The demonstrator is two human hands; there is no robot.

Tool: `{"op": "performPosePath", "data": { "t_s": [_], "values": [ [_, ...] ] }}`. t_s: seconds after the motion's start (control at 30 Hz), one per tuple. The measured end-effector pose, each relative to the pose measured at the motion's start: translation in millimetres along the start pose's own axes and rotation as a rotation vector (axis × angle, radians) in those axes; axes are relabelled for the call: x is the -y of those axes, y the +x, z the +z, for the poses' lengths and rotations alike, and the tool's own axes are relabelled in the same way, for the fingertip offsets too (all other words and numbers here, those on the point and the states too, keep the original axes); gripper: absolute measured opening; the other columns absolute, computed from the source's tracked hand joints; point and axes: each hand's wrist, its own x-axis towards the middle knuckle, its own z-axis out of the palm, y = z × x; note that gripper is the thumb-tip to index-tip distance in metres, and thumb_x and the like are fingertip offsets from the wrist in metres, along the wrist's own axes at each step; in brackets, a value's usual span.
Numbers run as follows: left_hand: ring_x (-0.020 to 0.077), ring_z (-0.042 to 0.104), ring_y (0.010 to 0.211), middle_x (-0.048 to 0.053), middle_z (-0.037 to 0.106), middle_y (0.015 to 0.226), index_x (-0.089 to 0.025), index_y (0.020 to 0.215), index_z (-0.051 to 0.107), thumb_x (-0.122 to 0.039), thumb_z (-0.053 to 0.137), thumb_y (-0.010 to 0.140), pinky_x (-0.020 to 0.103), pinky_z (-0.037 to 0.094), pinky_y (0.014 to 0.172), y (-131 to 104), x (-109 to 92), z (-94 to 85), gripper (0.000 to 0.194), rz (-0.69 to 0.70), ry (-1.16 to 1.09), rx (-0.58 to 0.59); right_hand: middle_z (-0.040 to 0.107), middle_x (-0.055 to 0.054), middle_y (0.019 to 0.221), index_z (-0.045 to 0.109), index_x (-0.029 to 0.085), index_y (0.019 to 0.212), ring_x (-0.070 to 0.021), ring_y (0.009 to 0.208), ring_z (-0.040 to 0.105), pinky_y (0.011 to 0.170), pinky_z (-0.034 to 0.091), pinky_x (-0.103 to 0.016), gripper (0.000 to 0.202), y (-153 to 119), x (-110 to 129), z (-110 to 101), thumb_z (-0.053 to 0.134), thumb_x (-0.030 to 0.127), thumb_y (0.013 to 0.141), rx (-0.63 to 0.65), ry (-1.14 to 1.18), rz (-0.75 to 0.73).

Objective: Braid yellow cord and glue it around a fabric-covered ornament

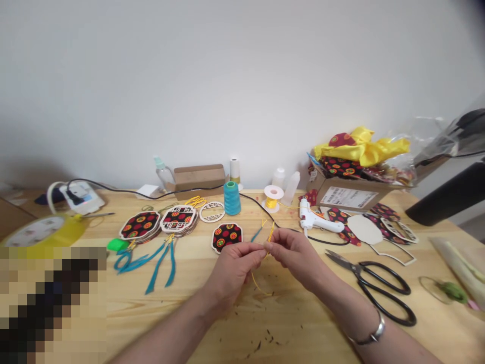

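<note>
Head view: the left hand point(233, 268) and right hand point(297, 255) meet over the table point(303, 313) centre, fingertips pinched shut on a yellow cord point(270, 233) that loops down towards the near edge; a teal strand point(256, 234) rises beside it. Judged partly done: tasselled ornaments point(159, 225) lie finished at far left, while one patterned piece point(226, 236) just beyond the hands carries no cord. Scissors point(373, 283) and glue gun point(316, 220) lie right, untouched.
</note>
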Motion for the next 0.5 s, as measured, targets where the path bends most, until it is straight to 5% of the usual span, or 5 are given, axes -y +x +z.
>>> {"op": "performPosePath", "data": {
  "t_s": [0.5],
  "values": [
    [0.0048,0.025,0.044,-0.006,0.04,0.05,-0.015,0.073,0.069,-0.034,0.064,0.069,0.02,0.015,0.041,-2.5,-1.7,0.1,0.021,0.018,0.093,-0.006,0.039,0.006,0.05,0.049,0.016,0.059,-0.006,0.046,0.031,0.043,0.023,-0.02,0.019,-0.3,4.3,-4.7,0.055,0.027,0.073,-0.01,-0.068,0.015]
  ]
}}
